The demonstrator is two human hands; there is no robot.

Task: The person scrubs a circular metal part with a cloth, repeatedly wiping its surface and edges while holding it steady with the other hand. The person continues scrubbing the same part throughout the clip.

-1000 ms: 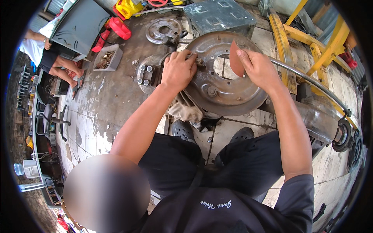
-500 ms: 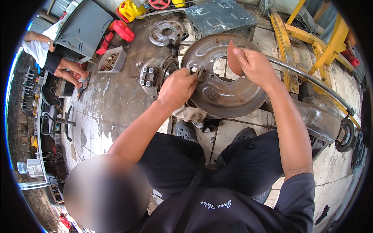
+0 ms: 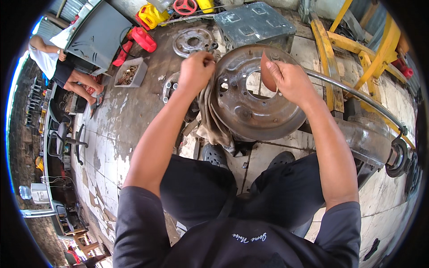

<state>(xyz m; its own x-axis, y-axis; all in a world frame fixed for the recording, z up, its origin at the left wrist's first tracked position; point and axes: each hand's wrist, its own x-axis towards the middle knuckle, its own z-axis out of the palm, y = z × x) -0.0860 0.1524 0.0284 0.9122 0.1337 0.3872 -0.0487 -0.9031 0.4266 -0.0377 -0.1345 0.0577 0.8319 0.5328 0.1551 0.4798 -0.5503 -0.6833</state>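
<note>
In front of me a round brown metal backing plate [image 3: 272, 117], with a big centre hole and several smaller holes, stands tilted on the axle. My right hand [image 3: 290, 82] is closed on a folded reddish-brown sheet of sandpaper [image 3: 267, 77], held over the plate's upper right part. At the plate's left edge my left hand [image 3: 196, 69] is closed on a dirty grey-beige rag [image 3: 210, 116], which hangs down past the plate. Its fingertips are partly hidden. Behind my left wrist a bolted metal hub [image 3: 169, 89] shows only in part.
A second round metal plate [image 3: 187, 42] lies on the floor ahead, beside a dark metal box [image 3: 254, 27]. To the right stand a yellow steel frame [image 3: 328, 67] and a curved metal bar [image 3: 357, 87]. At left are a grey bin of small parts [image 3: 138, 73] and another person [image 3: 62, 67].
My left hand has moved up and left from the plate's small hole, and the rag now hangs raised from it. My right hand with the sandpaper has barely shifted.
</note>
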